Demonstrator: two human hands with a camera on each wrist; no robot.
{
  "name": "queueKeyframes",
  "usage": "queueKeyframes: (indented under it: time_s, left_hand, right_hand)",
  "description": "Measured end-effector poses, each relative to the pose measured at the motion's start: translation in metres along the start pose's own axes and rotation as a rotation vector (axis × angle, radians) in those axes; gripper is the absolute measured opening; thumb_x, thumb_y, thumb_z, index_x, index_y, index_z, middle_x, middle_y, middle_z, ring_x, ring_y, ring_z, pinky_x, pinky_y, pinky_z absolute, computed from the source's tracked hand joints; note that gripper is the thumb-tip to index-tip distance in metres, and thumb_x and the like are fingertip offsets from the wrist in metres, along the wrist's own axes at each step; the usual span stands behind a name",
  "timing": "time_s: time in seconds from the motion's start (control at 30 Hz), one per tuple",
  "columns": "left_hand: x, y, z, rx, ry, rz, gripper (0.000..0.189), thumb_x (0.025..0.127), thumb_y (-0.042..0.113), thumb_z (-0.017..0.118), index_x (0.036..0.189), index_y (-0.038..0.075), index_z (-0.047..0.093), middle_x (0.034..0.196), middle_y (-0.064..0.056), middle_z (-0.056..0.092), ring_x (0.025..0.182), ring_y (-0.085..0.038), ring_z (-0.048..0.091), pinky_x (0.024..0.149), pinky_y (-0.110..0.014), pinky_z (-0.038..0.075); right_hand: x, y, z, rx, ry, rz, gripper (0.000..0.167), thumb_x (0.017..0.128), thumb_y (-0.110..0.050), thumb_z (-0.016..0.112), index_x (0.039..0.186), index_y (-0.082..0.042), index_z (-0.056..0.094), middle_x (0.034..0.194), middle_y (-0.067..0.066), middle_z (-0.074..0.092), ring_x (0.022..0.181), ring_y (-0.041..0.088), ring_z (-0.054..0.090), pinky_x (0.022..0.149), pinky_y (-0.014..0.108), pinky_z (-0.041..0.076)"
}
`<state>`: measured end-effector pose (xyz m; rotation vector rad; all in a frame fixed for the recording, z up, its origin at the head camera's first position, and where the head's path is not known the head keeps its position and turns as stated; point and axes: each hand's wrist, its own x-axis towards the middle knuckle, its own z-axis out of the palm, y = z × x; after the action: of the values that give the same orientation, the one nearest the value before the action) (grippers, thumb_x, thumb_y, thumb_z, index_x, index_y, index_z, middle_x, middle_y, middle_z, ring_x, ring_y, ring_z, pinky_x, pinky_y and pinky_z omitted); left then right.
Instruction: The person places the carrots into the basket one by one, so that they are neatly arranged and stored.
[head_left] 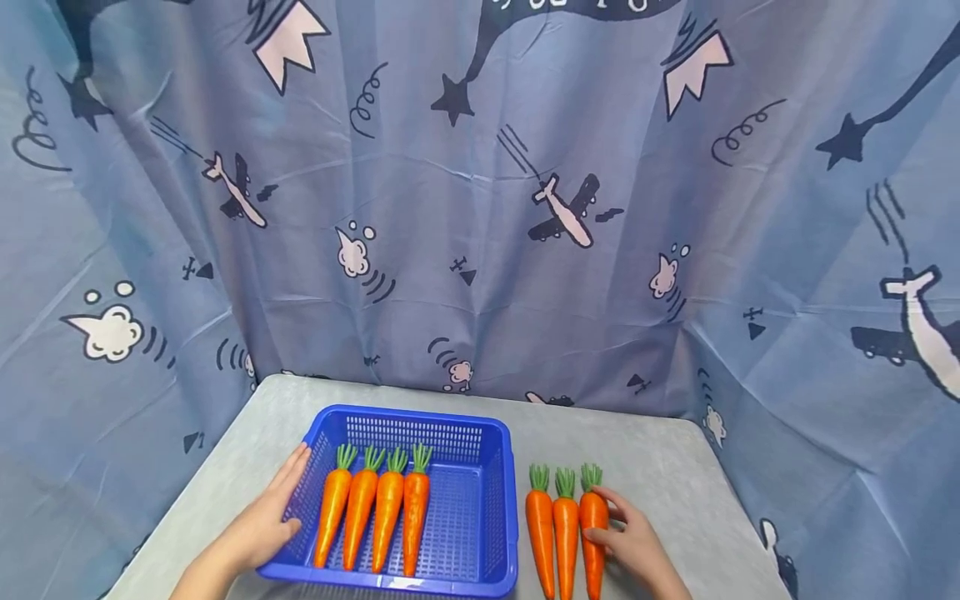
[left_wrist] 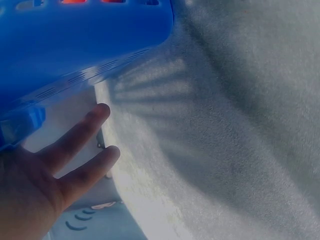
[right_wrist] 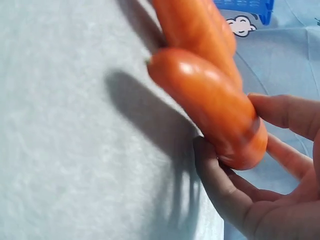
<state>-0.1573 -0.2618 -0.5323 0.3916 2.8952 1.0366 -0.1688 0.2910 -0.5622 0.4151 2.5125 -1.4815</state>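
In the head view my left hand lies along the left side of a blue plastic basket, fingers straight. The left wrist view shows that hand with spread fingers beside the basket's wall. Several orange carrots with green tops lie side by side in the basket's left part. My right hand grips the rightmost carrot of a row of three, thumb on one side and fingers on the other. In the right wrist view this carrot is seen from its tip end.
Two more carrots, a left one and a middle one, lie between the basket and my right hand. Everything stands on a pale grey tabletop. A blue patterned curtain hangs around the back and sides.
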Motion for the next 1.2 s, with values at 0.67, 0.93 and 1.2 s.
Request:
queueKeyframes:
  time_s: [0.67, 0.93, 1.2]
  left_hand:
    - [-0.001, 0.001, 0.000, -0.013, -0.015, -0.016, 0.095, 0.079, -0.005, 0.063, 0.162, 0.005, 0.017, 0.169, -0.020, 0.008, 0.149, -0.051, 0.020, 0.114, -0.068, 0.024]
    - [-0.001, 0.000, 0.001, -0.006, 0.005, 0.001, 0.095, 0.079, -0.005, 0.063, 0.162, 0.006, 0.018, 0.169, -0.019, 0.009, 0.149, -0.051, 0.022, 0.114, -0.066, 0.026]
    - [-0.003, 0.000, 0.000, -0.015, 0.047, 0.047, 0.094, 0.076, -0.007, 0.064, 0.160, 0.001, 0.022, 0.168, -0.021, 0.013, 0.147, -0.053, 0.026, 0.112, -0.068, 0.028]
  right_hand:
    - [-0.026, -0.056, -0.004, 0.209, -0.015, -0.156, 0.071, 0.086, -0.012, 0.078, 0.150, -0.016, 0.048, 0.142, 0.029, 0.050, 0.095, 0.023, 0.070, 0.072, 0.036, 0.062]
    - [-0.028, -0.082, 0.000, 0.290, -0.079, -0.232, 0.074, 0.088, -0.008, 0.075, 0.153, -0.020, 0.044, 0.147, 0.026, 0.048, 0.101, 0.027, 0.069, 0.077, 0.035, 0.062]
    - [-0.030, -0.107, 0.008, 0.308, -0.180, -0.304, 0.072, 0.089, -0.008, 0.073, 0.153, -0.017, 0.043, 0.151, 0.024, 0.040, 0.110, 0.031, 0.066, 0.082, 0.037, 0.061]
